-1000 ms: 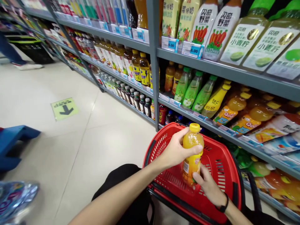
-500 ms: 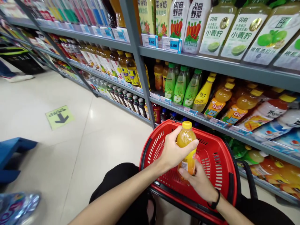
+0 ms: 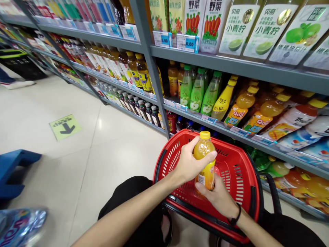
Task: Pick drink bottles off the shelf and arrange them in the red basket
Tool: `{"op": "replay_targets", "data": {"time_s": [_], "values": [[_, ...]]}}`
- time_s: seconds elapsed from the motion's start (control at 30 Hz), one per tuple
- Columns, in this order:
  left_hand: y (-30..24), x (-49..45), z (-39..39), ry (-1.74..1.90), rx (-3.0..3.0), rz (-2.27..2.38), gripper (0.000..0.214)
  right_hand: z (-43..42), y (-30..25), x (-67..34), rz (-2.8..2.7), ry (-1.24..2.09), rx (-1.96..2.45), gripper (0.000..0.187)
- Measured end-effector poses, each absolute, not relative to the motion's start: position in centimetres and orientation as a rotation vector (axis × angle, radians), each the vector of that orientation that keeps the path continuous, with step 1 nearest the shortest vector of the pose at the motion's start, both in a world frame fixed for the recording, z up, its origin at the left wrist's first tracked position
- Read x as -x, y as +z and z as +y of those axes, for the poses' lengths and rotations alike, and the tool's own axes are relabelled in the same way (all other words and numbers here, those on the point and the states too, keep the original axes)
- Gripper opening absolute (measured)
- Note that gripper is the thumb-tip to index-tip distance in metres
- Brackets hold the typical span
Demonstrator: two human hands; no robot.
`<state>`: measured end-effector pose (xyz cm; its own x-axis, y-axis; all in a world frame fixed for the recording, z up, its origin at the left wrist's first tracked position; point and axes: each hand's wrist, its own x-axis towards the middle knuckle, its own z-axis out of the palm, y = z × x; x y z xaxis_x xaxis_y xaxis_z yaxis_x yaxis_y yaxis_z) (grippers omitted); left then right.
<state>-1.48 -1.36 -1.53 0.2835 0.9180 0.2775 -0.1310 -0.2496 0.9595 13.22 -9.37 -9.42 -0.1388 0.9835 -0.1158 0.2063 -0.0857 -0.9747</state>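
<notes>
Upright between my hands is a bottle of orange juice (image 3: 205, 151) with a yellow cap, its barcode label turned toward me. My left hand (image 3: 191, 160) wraps round its upper half, thumb across the front. Lower down, my right hand (image 3: 218, 197) grips the base, a black band on that wrist. The bottle is over the red shopping basket (image 3: 246, 175), which has slotted walls and a black handle. Part of the basket floor is hidden behind my hands and the bottle.
Drink shelves (image 3: 231, 61) run along the right and into the distance, holding green bottles (image 3: 196, 92) and Qoo bottles (image 3: 235, 111). A blue stool-like object (image 3: 17, 168) and a shiny plastic pack (image 3: 20, 224) lie left. A floor arrow sticker (image 3: 66, 127) and another person's foot (image 3: 19, 84) also show.
Hardly anything differs. The view has shifted slightly, and both hands keep the same hold on the bottle above the basket.
</notes>
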Motion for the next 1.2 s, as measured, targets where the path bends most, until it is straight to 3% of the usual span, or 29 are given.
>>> {"op": "replay_targets", "data": {"time_s": [1.2], "values": [[-1.8, 1.9, -1.0, 1.161, -1.464, 0.802, 0.046, -9.4, -8.2, -12.7, -1.452, 1.311, 1.291, 0.043]]}}
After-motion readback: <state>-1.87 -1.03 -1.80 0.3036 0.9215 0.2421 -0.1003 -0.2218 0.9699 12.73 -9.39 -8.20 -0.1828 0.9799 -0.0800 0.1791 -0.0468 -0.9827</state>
